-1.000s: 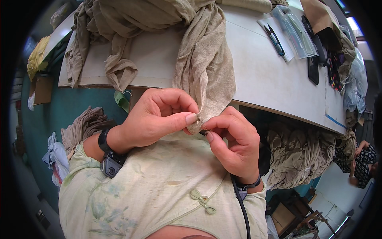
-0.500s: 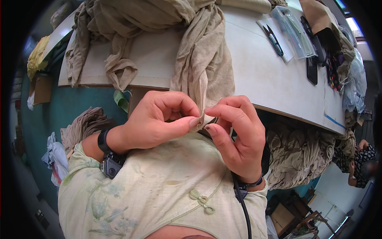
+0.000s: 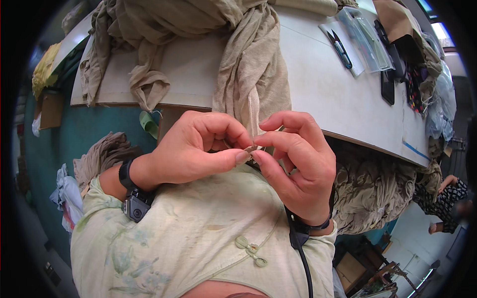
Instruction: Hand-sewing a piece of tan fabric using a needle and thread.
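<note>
The wide, flat, white-topped bench (image 3: 318, 84) carries a heaped, crumpled beige woven cloth (image 3: 174, 20) draping over its near edge, a pale beige cylindrical roll (image 3: 305, 5), a flat white sheet (image 3: 348, 37), a clear plastic rectangular box (image 3: 366, 37) and a thin black rectangular slab (image 3: 388, 90).

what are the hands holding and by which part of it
The left hand and right hand pinch the beige cloth by its lower end, hanging past the table edge.

I have two hands (image 3: 183, 145), two black wristbands (image 3: 125, 175) and one black cable (image 3: 306, 265). On my desk (image 3: 318, 99) I count one pair of snips (image 3: 340, 48) and one clear plastic box (image 3: 366, 42).
</note>
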The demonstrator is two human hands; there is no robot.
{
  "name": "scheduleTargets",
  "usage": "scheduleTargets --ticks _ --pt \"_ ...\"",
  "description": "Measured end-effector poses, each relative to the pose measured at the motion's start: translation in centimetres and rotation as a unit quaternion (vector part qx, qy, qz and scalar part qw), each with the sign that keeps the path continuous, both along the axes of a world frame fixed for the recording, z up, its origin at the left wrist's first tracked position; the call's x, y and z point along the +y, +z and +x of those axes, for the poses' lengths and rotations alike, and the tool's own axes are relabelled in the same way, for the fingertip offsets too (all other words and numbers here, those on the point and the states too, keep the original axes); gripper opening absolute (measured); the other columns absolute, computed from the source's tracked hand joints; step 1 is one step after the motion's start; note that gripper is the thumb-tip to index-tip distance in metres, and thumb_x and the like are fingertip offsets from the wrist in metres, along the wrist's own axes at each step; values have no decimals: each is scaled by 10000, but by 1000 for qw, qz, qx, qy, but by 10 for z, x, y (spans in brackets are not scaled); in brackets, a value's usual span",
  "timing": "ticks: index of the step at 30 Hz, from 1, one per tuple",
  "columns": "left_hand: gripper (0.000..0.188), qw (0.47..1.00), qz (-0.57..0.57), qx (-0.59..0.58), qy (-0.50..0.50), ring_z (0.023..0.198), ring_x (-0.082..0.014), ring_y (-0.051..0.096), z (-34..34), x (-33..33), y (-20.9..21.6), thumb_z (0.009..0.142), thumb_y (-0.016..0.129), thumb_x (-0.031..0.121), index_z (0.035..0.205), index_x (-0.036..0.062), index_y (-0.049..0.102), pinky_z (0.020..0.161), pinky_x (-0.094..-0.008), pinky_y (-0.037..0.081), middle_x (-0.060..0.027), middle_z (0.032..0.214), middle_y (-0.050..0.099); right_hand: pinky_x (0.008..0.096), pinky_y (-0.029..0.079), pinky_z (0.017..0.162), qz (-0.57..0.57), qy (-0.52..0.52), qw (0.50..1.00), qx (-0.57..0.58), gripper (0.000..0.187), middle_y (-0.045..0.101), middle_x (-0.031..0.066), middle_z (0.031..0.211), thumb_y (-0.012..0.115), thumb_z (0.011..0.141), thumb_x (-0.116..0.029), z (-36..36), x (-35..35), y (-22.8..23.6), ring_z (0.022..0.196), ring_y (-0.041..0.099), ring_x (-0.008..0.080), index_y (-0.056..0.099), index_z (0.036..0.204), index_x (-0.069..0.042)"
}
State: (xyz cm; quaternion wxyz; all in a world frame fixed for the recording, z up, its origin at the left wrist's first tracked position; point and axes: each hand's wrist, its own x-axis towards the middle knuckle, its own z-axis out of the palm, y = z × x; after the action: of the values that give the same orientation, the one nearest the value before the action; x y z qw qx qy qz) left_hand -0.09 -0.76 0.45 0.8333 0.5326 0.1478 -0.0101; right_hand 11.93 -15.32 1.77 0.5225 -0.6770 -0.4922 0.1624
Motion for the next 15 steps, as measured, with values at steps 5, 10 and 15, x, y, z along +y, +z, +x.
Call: scheduleTargets --ticks 5,10,15 --pt "136 1000 -9 8 -8 757 -68 554 -1 3 2 789 616 -23 921 -27 586 668 -203 453 -37 843 597 226 433 515 86 14 981 173 61 554 153 928 546 782 31 4 -3 -3 623 544 132 532 841 29" --pt "116 1000 -21 19 1 741 -86 556 -4 7 -1 787 616 -27 900 -39 593 663 -208 459 -49 839 580 211 322 251 280 43 820 497 139 544 283 628 265 909 -94 32 -32 18 258 333 144 337 960 14" --pt "101 1000 4 10 10 735 -96 548 -2 7 -2 788 620 -23 883 -53 604 656 -211 463 -63 858 557 209 388 301 388 7 816 428 141 435 93 689 368 916 -77 77 -83 24 468 419 119 365 1021 17"
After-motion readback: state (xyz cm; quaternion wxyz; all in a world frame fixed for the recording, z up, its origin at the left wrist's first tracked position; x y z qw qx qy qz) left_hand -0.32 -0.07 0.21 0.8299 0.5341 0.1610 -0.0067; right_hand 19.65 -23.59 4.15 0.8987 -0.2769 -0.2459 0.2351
